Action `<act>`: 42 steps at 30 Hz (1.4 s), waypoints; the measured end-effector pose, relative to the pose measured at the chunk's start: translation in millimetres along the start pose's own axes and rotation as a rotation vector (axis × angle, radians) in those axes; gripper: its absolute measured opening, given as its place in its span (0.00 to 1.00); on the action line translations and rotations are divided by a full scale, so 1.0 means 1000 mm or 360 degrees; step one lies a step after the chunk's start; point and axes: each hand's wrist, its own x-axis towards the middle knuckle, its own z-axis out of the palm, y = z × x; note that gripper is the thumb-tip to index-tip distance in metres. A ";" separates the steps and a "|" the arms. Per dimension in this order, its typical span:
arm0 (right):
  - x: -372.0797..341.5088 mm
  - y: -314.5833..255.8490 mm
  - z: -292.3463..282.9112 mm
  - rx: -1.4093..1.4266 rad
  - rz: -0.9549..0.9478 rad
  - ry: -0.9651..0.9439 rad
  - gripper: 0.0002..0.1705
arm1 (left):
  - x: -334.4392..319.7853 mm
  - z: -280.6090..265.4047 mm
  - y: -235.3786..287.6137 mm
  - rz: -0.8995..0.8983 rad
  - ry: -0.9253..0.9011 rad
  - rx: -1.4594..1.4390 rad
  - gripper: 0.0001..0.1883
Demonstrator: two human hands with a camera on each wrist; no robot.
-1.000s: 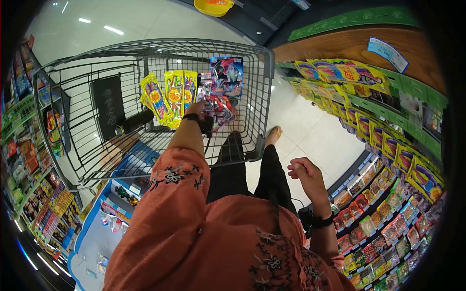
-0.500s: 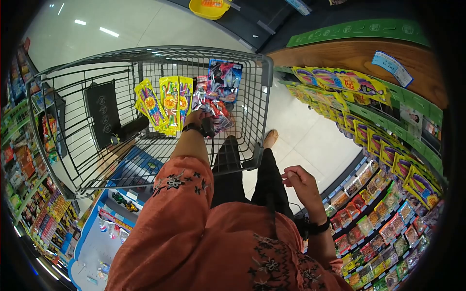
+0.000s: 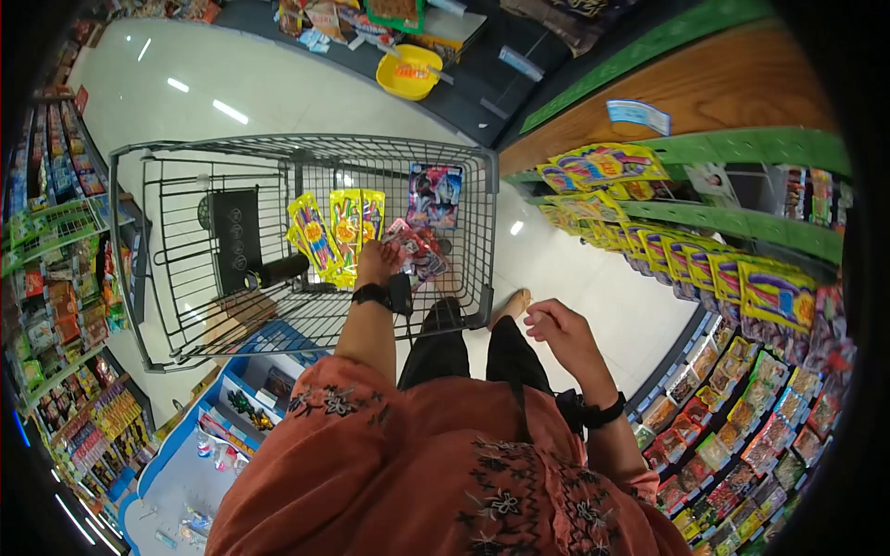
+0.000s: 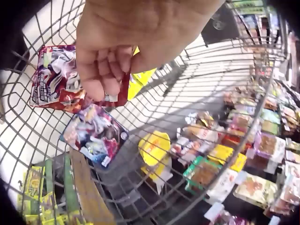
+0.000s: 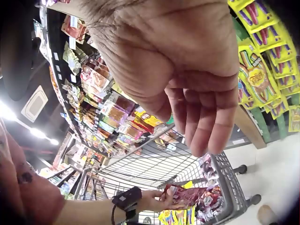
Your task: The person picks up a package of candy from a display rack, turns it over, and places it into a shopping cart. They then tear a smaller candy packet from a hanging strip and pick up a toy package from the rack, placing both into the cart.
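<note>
My left hand (image 3: 375, 263) reaches into the shopping cart (image 3: 492, 174) and grips a shiny red foil packet (image 4: 56, 77) by its edge, fingers curled against it. The packet has printed figures on it. Beside it on the cart's bottom lies a blue packet (image 3: 436, 197) with silver figures. Several yellow candy packets (image 3: 347, 232) lie on the other side of the hand, in the middle of the cart. My right hand (image 3: 569, 341) hangs outside the cart with loosely bent fingers and nothing in it; the right wrist view (image 5: 173, 61) shows the same relaxed fingers.
To the right, a shelf holds rows of hanging yellow candy packets (image 3: 681, 259), with bagged snacks (image 3: 714, 417) lower down. Beyond the cart, a dark display carries a yellow scoop-like container (image 3: 409, 72). More stocked shelves (image 3: 65, 306) line the left, and a blue-edged bin (image 3: 199, 454) stands near my left side.
The red packet has shifted apart from the blue one, with my left hand on it. The head view has tilted, so the cart appears lower. My right hand still hangs loosely.
</note>
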 end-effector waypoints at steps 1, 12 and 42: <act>-0.001 0.000 -0.001 -0.0017 -0.0080 -0.0010 0.14 | -0.025 0.008 0.007 0.0055 0.0032 -0.0006 0.08; -0.031 -0.056 -0.024 0.0285 -0.0478 -0.0308 0.25 | -0.281 0.064 0.068 0.0645 -0.0833 0.0289 0.07; -0.261 -0.072 -0.187 0.0950 -0.1703 0.0901 0.12 | -0.562 0.314 -0.102 0.1140 -0.2393 0.1453 0.21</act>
